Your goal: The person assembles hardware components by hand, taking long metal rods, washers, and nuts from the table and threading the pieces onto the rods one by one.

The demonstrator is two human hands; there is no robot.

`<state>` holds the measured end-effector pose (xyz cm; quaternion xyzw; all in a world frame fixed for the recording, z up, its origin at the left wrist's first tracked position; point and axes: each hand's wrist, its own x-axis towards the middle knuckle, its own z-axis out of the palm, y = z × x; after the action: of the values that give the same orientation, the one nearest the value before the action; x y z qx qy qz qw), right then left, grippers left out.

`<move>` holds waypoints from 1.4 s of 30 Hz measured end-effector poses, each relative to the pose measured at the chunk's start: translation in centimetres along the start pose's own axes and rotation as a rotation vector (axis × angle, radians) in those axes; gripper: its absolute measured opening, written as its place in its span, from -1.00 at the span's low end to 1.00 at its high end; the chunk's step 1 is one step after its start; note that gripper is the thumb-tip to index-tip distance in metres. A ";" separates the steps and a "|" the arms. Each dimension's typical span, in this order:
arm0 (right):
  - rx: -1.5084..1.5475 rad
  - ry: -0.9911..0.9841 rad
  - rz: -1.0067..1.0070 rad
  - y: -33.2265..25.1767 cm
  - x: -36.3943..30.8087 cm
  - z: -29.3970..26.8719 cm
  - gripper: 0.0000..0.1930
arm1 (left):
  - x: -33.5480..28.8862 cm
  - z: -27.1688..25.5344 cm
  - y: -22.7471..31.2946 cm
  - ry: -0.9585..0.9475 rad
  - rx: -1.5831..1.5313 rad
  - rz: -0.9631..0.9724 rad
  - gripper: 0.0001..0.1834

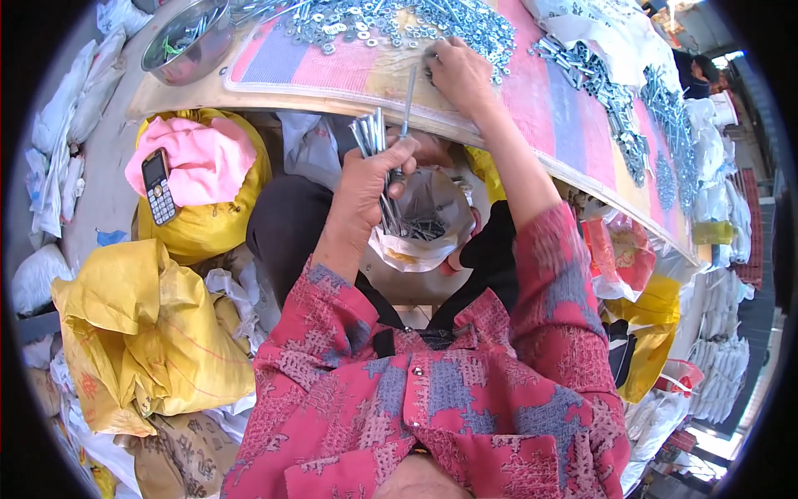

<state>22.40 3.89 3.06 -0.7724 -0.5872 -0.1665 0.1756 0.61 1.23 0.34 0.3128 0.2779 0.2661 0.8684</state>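
My left hand is closed around a bundle of long metal bolts, above an open white bag between my knees. One longer bolt sticks up apart from the bundle, by my thumb. Inside the bag lie more metal pieces. On the tabletop, my right hand has its fingers curled down beside a pile of washers and nuts. Its fingertips are dark, and what they hold, if anything, is hidden.
A metal bowl of hardware stands at the table's left end. More bolts lie on the striped mat at right. Left of my knees, a phone and pink cloth rest on a yellow sack.
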 end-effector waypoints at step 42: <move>1.350 0.147 0.436 -1.3 -8.1 -5.0 -0.84 | -0.6 1.7 -2.0 -0.094 0.110 -0.127 -0.80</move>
<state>18.78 -4.99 3.85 -0.5816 -0.3810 0.2206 0.6840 1.88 -1.15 0.23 0.3540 0.2703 0.1800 0.8770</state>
